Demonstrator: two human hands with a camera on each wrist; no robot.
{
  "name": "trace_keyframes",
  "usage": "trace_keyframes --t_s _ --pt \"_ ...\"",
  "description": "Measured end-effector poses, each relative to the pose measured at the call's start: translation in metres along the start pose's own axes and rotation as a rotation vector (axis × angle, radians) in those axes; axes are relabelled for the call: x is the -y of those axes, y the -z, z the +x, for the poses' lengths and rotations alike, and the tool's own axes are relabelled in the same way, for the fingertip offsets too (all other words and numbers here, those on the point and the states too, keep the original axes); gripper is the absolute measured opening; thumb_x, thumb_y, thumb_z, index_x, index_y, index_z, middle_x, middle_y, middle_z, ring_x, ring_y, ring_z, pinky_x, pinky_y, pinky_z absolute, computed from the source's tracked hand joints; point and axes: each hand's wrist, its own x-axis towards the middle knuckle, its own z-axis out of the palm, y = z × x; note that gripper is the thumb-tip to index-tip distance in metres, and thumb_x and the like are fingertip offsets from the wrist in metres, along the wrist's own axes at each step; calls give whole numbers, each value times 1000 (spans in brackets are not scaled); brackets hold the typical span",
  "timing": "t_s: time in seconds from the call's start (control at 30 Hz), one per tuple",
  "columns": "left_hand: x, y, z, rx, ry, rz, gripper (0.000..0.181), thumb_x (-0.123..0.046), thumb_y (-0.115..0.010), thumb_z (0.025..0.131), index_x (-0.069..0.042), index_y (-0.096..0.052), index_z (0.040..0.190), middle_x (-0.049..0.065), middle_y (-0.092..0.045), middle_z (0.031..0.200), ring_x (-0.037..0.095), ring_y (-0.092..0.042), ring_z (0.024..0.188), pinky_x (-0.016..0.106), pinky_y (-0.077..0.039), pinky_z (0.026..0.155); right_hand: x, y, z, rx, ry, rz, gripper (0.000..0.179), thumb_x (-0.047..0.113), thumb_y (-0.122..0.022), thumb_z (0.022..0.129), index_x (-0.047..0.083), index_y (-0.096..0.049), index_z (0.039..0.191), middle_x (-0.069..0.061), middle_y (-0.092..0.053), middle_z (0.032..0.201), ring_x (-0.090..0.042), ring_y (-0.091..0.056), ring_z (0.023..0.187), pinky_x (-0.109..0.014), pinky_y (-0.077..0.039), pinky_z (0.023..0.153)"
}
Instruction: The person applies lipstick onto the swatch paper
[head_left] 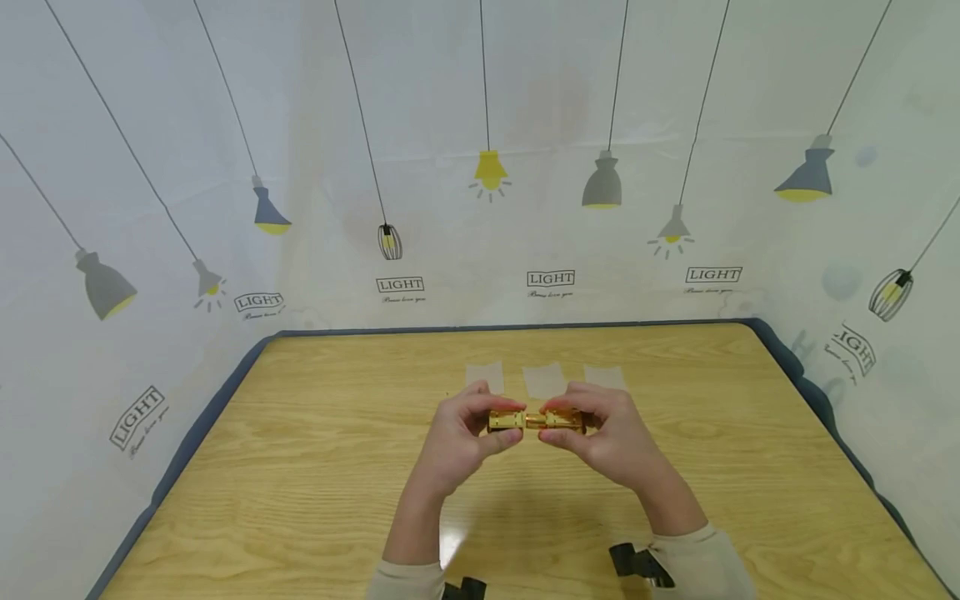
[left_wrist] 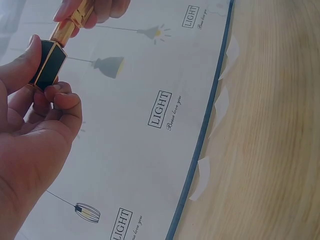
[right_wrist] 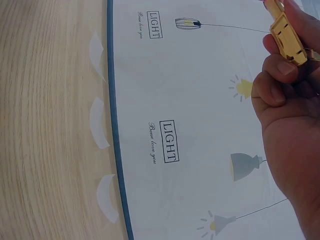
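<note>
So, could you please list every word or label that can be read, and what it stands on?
"LIGHT", boxed, repeated across the white backdrop.
"love you", in script under LIGHT on the same backdrop; the word before it is too unclear to read.
The gold lipstick-like tube shows no readable text.

the left forearm (head_left: 417, 517) and right forearm (head_left: 669, 498) reach forward, slanting in toward each other. the left hand (head_left: 459, 429) and right hand (head_left: 611, 427) face one another, fingertips just beside each other but apart. both pinch, the left thumb (head_left: 501, 442) and right thumb (head_left: 561, 439) on the side nearer the body, forefingers opposite. the wrist views show the left lower fingers (left_wrist: 67, 102) and right lower fingers (right_wrist: 272, 82) curled inward.
</note>
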Motion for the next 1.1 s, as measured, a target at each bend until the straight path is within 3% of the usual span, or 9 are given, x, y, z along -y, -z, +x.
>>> trace_keyframes --t_s 0.17,0.4,0.57,0.77,1.0,1.1 --pt "1 1 0 -8 4 2 30 6 -81 88 10 -76 117 11 -47 85 12 -42 76 17 -43 68 -2 0 0 0 -11 -1 18 0 -86 86 7 -81 102 -1 -68 83 -3 -48 64 -21 -45 52" --pt "-1 3 -1 -18 3 13 30 4 -81 88 8 -77 118 2 -46 84 11 -41 74 19 -42 66 -4 0 -1 -2 -25 0 19 0 -86 86 8 -81 102 0 -69 85 -2 -51 66 -21 -48 53" --pt "1 4 -1 -19 12 2 30 5 -81 89 6 -77 118 1 -47 85 8 -44 73 18 -44 66 -4 0 -1 -6 -20 10 18 -1 -85 86 6 -80 103 -4 -69 84 -3 -52 67 -21 -49 55" --pt "1 6 -1 -30 35 -2 29 6 -80 89 4 -78 118 14 -49 88 8 -45 74 18 -47 68 -4 1 -2 -10 -22 23 18 -2 -84 88 6 -80 104 -6 -71 88 -3 -58 71 -22 -55 58" --pt "1 7 0 -44 62 -28 27 8 -80 87 5 -76 114 6 -56 94 8 -60 82 18 -57 76 -4 1 -2 -18 -37 15 17 -1 -83 89 6 -79 104 -6 -72 89 -3 -60 73 -23 -57 61" --pt "0 6 0 -58 70 -41 28 9 -81 86 5 -75 112 9 -64 99 8 -65 86 19 -58 78 -4 1 -2 -23 -64 3 17 0 -82 90 6 -79 105 -5 -72 89 -3 -58 71 -23 -55 59"
